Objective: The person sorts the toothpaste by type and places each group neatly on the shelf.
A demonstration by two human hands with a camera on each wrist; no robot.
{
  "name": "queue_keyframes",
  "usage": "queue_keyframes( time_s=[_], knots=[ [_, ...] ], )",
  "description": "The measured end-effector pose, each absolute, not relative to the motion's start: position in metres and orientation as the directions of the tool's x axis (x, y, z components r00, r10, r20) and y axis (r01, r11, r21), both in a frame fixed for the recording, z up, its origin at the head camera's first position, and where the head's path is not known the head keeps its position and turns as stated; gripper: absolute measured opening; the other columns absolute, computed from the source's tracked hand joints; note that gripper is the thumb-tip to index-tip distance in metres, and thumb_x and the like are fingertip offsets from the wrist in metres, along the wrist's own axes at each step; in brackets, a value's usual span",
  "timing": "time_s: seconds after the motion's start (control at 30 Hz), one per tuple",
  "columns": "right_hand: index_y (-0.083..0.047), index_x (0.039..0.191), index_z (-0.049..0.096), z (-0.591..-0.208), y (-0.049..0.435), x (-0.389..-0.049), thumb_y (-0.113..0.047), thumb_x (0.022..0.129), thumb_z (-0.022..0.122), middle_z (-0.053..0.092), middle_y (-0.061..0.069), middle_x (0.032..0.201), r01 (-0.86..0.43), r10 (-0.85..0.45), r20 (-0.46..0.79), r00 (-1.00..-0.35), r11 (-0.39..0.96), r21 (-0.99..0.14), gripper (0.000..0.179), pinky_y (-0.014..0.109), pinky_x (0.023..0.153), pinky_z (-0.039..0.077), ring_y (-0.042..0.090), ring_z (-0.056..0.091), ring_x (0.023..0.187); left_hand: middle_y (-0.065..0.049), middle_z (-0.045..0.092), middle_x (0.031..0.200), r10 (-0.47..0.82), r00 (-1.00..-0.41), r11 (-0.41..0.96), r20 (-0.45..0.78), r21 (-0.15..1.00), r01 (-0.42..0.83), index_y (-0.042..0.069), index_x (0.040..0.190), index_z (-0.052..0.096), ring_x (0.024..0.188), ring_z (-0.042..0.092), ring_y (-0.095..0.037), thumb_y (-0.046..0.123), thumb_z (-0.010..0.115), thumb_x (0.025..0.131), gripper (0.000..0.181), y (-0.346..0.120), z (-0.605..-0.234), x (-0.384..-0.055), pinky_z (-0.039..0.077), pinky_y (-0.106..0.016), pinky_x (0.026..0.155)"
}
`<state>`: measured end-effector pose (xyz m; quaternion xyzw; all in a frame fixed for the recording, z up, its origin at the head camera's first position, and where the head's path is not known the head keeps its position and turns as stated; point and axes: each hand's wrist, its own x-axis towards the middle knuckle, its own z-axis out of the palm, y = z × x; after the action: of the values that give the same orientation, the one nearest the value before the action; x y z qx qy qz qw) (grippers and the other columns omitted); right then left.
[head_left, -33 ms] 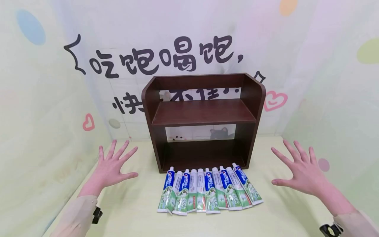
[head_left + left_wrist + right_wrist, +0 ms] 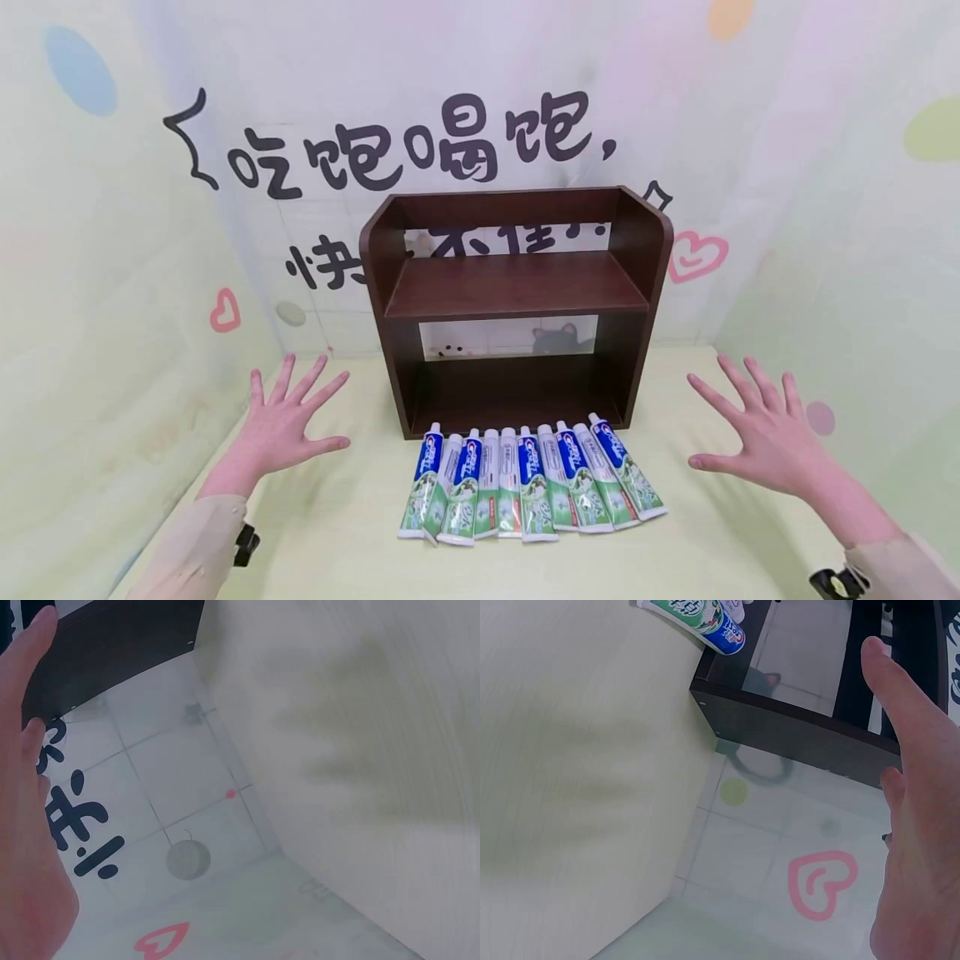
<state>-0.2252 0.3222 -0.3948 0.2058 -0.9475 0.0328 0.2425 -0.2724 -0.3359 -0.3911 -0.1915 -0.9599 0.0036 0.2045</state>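
My left hand (image 2: 279,432) is held over the table left of a dark brown two-tier shelf (image 2: 517,287), fingers spread, holding nothing. On the other side my right hand (image 2: 776,442) is spread the same way, also without anything in it. Between them, several toothpaste tubes lie side by side in a slightly fanned row, caps toward the shelf. Some, like the tube at the right end (image 2: 628,468), have blue and green print; others, such as a middle tube (image 2: 508,483), are white and green. The right wrist view shows a blue-and-green tube (image 2: 697,619) by the shelf's lower corner.
Both shelf tiers are bare, and the shelf's back is partly open. A pale wall cloth (image 2: 480,50) with black lettering and pink hearts stands behind and along both sides. The light tabletop (image 2: 337,533) runs under the tubes and the shelf. A black wrist device (image 2: 246,545) sits at the left sleeve.
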Motion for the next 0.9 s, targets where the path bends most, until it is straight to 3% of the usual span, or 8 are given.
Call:
queue_keyframes(
  time_s=[0.4,0.63,0.9],
  knots=[
    [-0.033,0.157,0.025,-0.394,0.320,-0.227,-0.067,0.070,0.075,0.016,0.015,0.164,-0.402,-0.369,0.480,-0.796,0.915,0.037,0.106,0.076,0.116,-0.004,0.042,0.002,0.153,-0.011,0.025,0.164,0.362,-0.844,0.930,0.396,-0.097,0.353,0.032,0.154,0.033,0.150,0.010,-0.052,0.070,0.067,0.077,0.093,-0.337,-0.373,-0.276,-0.001,-0.087,0.106],
    [-0.032,0.157,0.024,-0.390,0.316,-0.228,-0.067,0.071,0.074,0.014,0.014,0.165,-0.404,-0.368,0.476,-0.799,0.914,0.029,0.105,0.077,0.115,-0.002,0.041,0.002,0.154,-0.011,0.026,0.164,0.352,-0.842,0.931,0.410,-0.056,0.362,0.032,0.154,0.032,0.151,0.014,-0.048,0.066,0.065,0.082,0.087,-0.333,-0.355,-0.285,-0.008,-0.084,0.108],
    [-0.031,0.158,0.023,-0.388,0.314,-0.228,-0.065,0.072,0.075,0.008,0.012,0.167,-0.409,-0.366,0.476,-0.800,0.912,0.013,0.105,0.076,0.115,-0.002,0.041,0.001,0.154,-0.011,0.029,0.162,0.328,-0.833,0.935,0.446,-0.026,0.354,0.032,0.154,0.033,0.149,0.021,-0.047,0.061,0.066,0.084,0.083,-0.323,-0.323,-0.297,-0.007,-0.082,0.110]
  ],
)
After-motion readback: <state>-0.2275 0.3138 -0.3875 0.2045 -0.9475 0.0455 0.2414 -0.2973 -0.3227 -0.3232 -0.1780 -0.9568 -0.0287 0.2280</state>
